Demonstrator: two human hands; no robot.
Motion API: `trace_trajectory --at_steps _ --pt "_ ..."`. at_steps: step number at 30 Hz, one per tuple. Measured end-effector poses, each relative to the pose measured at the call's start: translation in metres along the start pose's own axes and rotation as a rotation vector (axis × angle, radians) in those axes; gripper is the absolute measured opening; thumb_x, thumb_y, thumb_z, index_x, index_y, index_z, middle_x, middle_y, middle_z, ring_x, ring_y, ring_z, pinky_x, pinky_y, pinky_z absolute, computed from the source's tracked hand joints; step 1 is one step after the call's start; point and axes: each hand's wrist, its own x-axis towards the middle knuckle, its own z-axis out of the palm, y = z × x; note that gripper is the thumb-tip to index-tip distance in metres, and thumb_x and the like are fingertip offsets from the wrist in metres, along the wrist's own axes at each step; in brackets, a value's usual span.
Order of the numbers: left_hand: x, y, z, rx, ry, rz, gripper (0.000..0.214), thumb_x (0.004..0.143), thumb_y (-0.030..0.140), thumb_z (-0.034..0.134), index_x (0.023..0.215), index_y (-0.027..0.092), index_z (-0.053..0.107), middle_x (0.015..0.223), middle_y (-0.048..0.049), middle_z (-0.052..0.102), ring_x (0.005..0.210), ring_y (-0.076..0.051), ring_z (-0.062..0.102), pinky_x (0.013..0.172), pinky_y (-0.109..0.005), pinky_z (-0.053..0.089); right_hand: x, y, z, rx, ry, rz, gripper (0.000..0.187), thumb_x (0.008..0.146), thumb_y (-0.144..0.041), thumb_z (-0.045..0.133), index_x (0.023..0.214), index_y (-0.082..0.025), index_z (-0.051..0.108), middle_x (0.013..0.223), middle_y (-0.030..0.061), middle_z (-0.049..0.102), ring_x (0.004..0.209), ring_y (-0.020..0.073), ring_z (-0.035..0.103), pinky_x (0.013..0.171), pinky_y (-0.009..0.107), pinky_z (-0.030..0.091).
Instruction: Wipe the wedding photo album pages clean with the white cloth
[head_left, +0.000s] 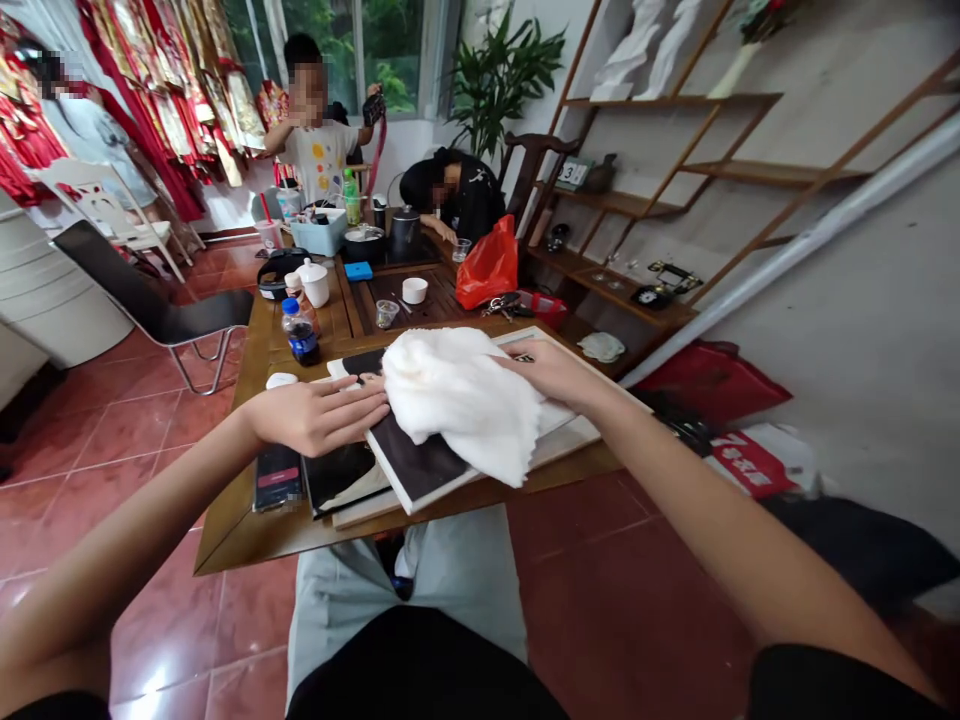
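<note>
A bunched white fluffy cloth [461, 395] lies over a stack of flat framed pictures in front of me. My left hand [322, 415] is open at the cloth's left side, its fingers stretched out flat and reaching to the cloth's edge over a dark picture panel [420, 455]. From the right, my right hand [551, 372] holds the cloth's far right side between thumb and fingers, the fingertips partly hidden in it. Under the panel lie another dark picture [341, 478] and a pale board [585, 432].
A phone [277, 480] and a cola bottle [301, 335] are left of the pictures on the wooden table [240, 535]. Farther back are a white bowl [414, 290], a red plastic bag [487, 268] and keys [502, 305]. Two people are at the far end; a third stands back left.
</note>
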Motion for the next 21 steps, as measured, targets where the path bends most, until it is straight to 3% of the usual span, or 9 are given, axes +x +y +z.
trace_trajectory --at_steps 4,10,15,21 --pt "-0.028 0.014 0.014 -0.076 -0.183 -0.093 0.038 0.105 0.013 0.04 0.133 0.01 0.065 0.139 -0.0197 0.067 0.134 -0.028 0.062 0.11 -0.042 0.057 0.001 0.008 0.033 -0.064 0.022 -0.049 0.058 0.076 -0.069 0.071 0.092 -0.015 0.078 0.098 0.0111 0.08 0.091 0.0296 0.072 0.077 0.036 0.054" --pt "-0.049 0.032 0.033 -0.134 -0.053 -0.111 0.041 0.099 0.006 0.044 0.134 0.009 0.064 0.135 -0.0224 0.068 0.132 -0.026 0.064 0.111 -0.039 0.056 -0.007 0.025 0.063 -0.189 0.121 -0.097 0.055 0.079 -0.068 0.067 0.09 -0.015 0.077 0.094 0.0137 0.078 0.095 0.0324 0.069 0.082 0.039 0.053" --pt "-0.057 0.04 0.045 -0.162 -0.126 -0.15 0.042 0.098 0.004 0.042 0.134 0.007 0.064 0.138 -0.0241 0.066 0.133 -0.026 0.064 0.11 -0.038 0.056 -0.008 0.04 0.077 -0.305 0.183 -0.113 0.056 0.081 -0.07 0.062 0.093 -0.017 0.076 0.092 0.0129 0.075 0.102 0.0319 0.064 0.089 0.041 0.05" --pt "-0.064 0.043 0.044 -0.16 -0.138 -0.168 0.041 0.098 0.002 0.043 0.134 0.004 0.063 0.134 -0.0252 0.068 0.129 -0.026 0.066 0.106 -0.035 0.058 -0.005 0.048 0.085 -0.405 0.193 -0.157 0.055 0.084 -0.07 0.057 0.084 -0.018 0.073 0.088 0.0144 0.07 0.101 0.0328 0.061 0.093 0.045 0.048"
